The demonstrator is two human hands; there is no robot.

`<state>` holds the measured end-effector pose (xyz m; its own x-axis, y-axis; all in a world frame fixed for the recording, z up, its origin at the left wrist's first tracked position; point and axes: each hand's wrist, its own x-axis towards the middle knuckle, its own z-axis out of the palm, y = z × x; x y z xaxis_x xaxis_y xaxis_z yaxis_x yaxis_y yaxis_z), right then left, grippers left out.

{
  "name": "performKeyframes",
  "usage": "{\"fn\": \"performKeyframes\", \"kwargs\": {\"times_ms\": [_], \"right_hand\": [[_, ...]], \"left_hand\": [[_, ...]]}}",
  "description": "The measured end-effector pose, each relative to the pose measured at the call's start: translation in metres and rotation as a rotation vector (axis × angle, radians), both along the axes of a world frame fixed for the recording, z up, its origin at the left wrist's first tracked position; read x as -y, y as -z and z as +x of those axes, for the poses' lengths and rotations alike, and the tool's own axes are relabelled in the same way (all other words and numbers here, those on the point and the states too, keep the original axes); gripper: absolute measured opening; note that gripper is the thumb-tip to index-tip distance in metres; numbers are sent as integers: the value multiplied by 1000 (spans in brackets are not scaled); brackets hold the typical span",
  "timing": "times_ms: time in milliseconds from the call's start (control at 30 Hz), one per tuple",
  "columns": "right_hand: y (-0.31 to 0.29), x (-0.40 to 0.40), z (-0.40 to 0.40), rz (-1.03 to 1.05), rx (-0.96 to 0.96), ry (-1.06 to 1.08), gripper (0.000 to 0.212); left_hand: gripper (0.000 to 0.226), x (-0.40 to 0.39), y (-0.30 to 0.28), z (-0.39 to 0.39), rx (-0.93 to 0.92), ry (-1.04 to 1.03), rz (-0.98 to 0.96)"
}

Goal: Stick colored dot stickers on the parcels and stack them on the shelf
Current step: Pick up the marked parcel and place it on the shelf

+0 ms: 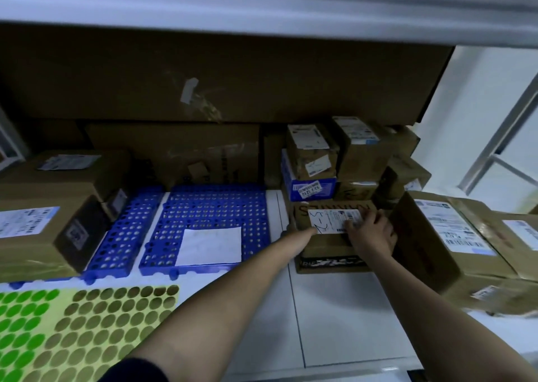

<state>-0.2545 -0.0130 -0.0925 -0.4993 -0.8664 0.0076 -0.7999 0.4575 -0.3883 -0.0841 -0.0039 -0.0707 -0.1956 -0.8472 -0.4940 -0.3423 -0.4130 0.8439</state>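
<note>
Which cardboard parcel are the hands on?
The brown cardboard parcel with the handwritten white label, under the small stack; both the left hand and right hand touch it.

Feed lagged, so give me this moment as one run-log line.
stage: labelling parcel | right hand: fingers on parcel label | left hand: at parcel's left edge, grip unclear | sticker sheets: near-left
</note>
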Motion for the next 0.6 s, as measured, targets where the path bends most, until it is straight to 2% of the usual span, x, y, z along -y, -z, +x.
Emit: {"fn": "performKeyframes", "kwargs": {"times_ms": [233,433,600], "right_hand": [[-10,5,-2,97,-45,33,71],[-22,10,-1,135,7,88,74],[-42,10,7,141,-82,71,75]], "left_hand": [[54,-7,4,-18,-125,-46,98],[51,-11,-1,-21,-209,-100,109],[52,-15,-18,-12,-250,-140,75]]}}
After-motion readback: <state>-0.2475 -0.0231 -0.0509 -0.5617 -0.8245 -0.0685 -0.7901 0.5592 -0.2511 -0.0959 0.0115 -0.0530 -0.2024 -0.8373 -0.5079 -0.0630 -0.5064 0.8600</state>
